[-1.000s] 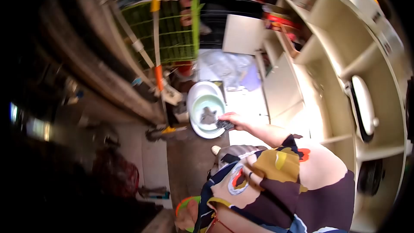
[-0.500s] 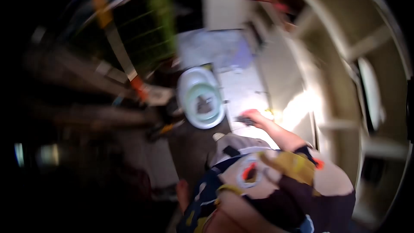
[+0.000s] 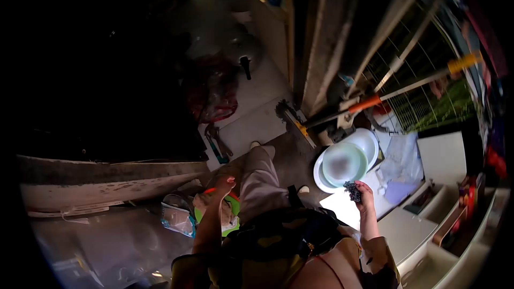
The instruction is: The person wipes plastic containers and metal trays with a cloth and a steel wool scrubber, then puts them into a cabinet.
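My right hand (image 3: 365,195) is closed on a dark grey, crinkled clump that looks like a steel wool scrubber (image 3: 353,191). It is just below a pale green basin (image 3: 362,156), which sits inside a larger white basin (image 3: 320,179) on the floor. The green basin shows a blurred dark patch in its middle. To the left, my left hand (image 3: 227,184) hangs with its fingers curled, and nothing shows in them. Beneath it is a green and orange container (image 3: 233,199) with brownish contents, beside a clear and blue package (image 3: 178,219).
A broom-like tool with an orange and yellow handle (image 3: 365,104) leans across, near a wire cage (image 3: 423,59). Pale open shelving (image 3: 428,265) stands at right. Pliers-like tools (image 3: 217,144) and a red plastic bag (image 3: 217,93) lie ahead on the floor. The far left is dark.
My view has turned left, so the basins now sit right of centre. My left hand shows more fully at left. The dark clump is still in my right hand.
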### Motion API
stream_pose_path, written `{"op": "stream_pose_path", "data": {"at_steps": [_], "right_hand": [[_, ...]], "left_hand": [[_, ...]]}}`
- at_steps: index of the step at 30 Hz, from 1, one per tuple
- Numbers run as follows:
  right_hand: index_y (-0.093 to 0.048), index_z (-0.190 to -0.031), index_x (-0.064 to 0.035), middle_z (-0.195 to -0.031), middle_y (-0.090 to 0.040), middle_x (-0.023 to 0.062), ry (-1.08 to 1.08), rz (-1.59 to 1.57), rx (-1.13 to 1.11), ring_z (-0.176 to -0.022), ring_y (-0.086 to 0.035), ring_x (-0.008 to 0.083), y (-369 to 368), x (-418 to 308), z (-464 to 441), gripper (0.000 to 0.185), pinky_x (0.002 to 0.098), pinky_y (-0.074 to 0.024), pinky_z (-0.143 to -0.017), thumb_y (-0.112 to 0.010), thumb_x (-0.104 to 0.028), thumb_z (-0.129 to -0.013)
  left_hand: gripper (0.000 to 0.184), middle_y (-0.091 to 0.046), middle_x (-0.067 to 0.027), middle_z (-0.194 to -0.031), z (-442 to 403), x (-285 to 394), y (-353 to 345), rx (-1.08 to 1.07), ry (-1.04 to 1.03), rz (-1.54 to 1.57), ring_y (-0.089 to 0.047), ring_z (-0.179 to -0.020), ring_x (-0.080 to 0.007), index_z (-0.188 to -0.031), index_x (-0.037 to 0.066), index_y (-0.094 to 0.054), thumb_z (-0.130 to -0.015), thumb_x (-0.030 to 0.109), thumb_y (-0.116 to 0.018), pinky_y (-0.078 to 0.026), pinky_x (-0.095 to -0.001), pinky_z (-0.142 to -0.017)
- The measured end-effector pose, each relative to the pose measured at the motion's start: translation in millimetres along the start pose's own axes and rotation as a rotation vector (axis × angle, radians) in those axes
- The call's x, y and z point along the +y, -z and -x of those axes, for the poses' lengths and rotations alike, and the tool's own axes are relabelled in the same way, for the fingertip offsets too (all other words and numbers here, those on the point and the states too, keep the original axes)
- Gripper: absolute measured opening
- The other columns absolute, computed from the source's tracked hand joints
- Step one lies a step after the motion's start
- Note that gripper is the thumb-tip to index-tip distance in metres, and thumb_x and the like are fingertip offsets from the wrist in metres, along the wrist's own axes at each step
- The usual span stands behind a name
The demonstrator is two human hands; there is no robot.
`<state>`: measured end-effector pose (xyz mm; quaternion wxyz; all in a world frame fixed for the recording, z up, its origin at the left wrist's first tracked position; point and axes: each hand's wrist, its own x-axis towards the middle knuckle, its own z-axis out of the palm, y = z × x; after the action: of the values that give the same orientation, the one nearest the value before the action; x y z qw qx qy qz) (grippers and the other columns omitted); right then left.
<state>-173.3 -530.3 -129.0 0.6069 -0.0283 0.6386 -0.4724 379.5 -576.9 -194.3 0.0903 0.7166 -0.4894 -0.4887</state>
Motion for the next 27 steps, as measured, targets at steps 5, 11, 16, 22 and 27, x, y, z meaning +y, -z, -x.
{"op": "stream_pose_path", "data": {"at_steps": [5, 11, 16, 22, 27], "right_hand": [[-0.058, -0.093, 0.0017, -0.079, -0.061, 0.0112, 0.031, 0.096, -0.152, -0.068, -0.059, 0.0213, -113.3, -48.3, -47.1, 0.018, 0.0306, -0.0505, -0.060, -0.049, -0.002, -0.078], [-0.059, -0.094, -0.0010, -0.083, -0.062, 0.0114, 0.020, 0.181, -0.327, -0.067, -0.059, 0.0199, -281.9, -81.4, -100.3, 0.017, 0.0293, -0.0482, -0.057, -0.051, -0.005, -0.079], [-0.060, -0.094, 0.0012, -0.088, -0.061, 0.0074, 0.159, 0.331, -0.408, -0.082, -0.057, 0.0159, -492.6, -141.9, -79.7, 0.019, 0.0256, -0.0445, -0.077, -0.049, -0.003, -0.079], [-0.061, -0.093, 0.0001, -0.089, -0.061, 0.0033, 0.524, 0.473, -0.349, -0.082, -0.054, 0.0120, -595.7, -202.2, -87.4, 0.018, 0.0233, -0.0416, -0.077, -0.056, -0.002, -0.076], [-0.061, -0.096, -0.0042, -0.088, -0.061, 0.0068, 0.719, 0.640, -0.291, -0.083, -0.056, 0.0131, -663.2, -244.0, -127.4, 0.020, 0.0234, -0.0428, -0.074, -0.057, -0.004, -0.076]], "left_hand": [[0.034, -0.062, -0.0120, -0.101, -28.6, -26.4, 34.2, -0.032, 0.116, 0.099, -0.059, -0.095, -0.0199, -0.105, 0.001, -0.058, -0.076, 0.018, -0.063, -0.046, -0.0298, -0.083], [0.030, -0.063, -0.0111, -0.098, -79.9, -28.2, 119.1, 0.025, 0.115, 0.090, -0.060, -0.093, -0.0200, -0.101, 0.000, -0.058, -0.075, 0.015, -0.064, -0.047, -0.0305, -0.081], [0.032, -0.063, -0.0112, -0.099, -108.7, -41.2, 237.4, 0.224, 0.085, 0.136, -0.061, -0.091, -0.0217, -0.104, 0.007, -0.058, -0.075, 0.020, -0.062, -0.048, -0.0319, -0.078], [0.033, -0.062, -0.0125, -0.099, -152.4, -4.4, 358.1, 0.342, -0.088, 0.121, -0.061, -0.089, -0.0222, -0.107, 0.005, -0.057, -0.075, 0.014, -0.062, -0.048, -0.0323, -0.077], [0.036, -0.059, -0.0143, -0.107, -203.6, 33.2, 402.2, 0.329, -0.019, 0.264, -0.059, -0.094, -0.0273, -0.110, 0.007, -0.056, -0.075, 0.015, -0.062, -0.047, -0.0357, -0.083]]}}
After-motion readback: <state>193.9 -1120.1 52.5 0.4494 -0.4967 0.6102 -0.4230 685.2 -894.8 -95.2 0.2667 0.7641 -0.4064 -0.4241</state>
